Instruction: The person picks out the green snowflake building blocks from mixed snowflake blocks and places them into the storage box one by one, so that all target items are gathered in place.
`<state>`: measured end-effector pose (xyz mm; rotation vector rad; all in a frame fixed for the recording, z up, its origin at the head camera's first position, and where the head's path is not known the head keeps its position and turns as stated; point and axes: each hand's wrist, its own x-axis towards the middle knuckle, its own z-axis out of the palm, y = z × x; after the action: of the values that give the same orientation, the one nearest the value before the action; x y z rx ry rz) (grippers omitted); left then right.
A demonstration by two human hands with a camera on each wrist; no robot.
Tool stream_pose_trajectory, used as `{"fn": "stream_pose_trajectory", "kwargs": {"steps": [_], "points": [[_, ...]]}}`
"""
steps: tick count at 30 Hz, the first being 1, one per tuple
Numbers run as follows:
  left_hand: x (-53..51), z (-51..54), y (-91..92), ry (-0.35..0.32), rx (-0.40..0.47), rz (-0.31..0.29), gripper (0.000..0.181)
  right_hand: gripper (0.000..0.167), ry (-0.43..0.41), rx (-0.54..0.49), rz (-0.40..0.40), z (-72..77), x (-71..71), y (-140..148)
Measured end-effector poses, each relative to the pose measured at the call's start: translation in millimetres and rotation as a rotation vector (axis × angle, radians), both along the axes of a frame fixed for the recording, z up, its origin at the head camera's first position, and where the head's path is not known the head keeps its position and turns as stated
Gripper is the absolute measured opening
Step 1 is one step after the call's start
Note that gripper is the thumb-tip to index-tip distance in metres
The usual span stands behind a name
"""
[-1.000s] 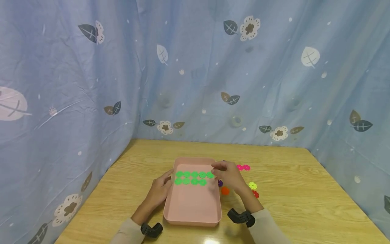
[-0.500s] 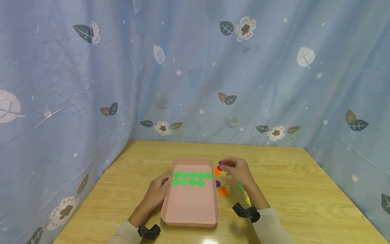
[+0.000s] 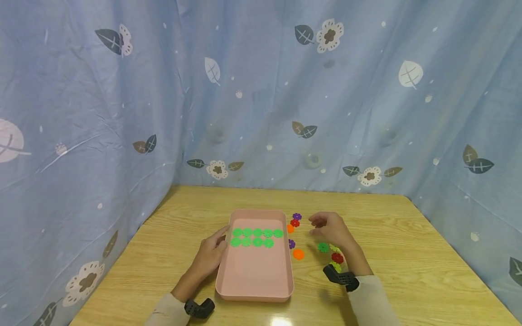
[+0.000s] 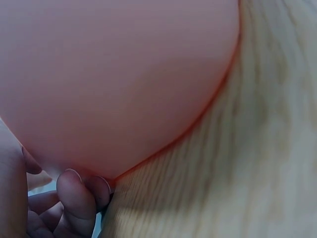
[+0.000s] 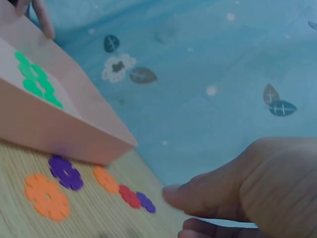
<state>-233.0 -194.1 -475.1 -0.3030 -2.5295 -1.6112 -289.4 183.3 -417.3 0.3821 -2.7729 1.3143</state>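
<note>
A pink tray (image 3: 256, 276) lies on the table with two rows of several green snowflake discs (image 3: 258, 232) in its far half. My left hand (image 3: 210, 256) holds the tray's left wall, the thumb near the rim and fingertips (image 4: 74, 193) against the outside. Over the table to the right of the tray is my right hand (image 3: 332, 231), its thumb (image 5: 198, 193) and fingers apart and loosely bent, with nothing seen between them. Beside the tray lie purple (image 3: 297, 217), red (image 3: 295, 223) and orange snowflake discs (image 3: 298, 254).
Under the right forearm lie a green disc (image 3: 323, 247), a dark red disc (image 3: 337, 257) and yellow-green discs (image 3: 335, 267). A blue patterned curtain (image 3: 261, 113) borders the wooden table (image 3: 375, 217) at the back and sides.
My right hand has moved from the tray's right edge rightward past the purple and red discs. Pink discs seen earlier are out of sight where the hand is. The left hand keeps its hold.
</note>
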Motion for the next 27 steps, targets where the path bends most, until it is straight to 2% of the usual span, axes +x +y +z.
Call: {"fn": "stream_pose_trajectory", "kwargs": {"steps": [7,14,23,27], "points": [[1.0,1.6,-0.5,-0.013,-0.011,-0.025,0.054,0.032,-0.072,0.071,0.047,-3.4,0.2,12.9],[-0.2,0.7,-0.7,-0.010,-0.002,-0.022,0.054,0.031,-0.181,0.156,0.023,-2.2,2.6,15.3],[-1.5,0.5,-1.5,-0.006,-0.006,0.012,0.052,0.031,-0.206,0.223,-0.048,-10.2,1.4,11.2],[-1.6,0.4,-1.5,-0.004,-0.008,0.013,0.052,0.028,-0.200,0.235,-0.050,-11.0,1.0,8.7]]}}
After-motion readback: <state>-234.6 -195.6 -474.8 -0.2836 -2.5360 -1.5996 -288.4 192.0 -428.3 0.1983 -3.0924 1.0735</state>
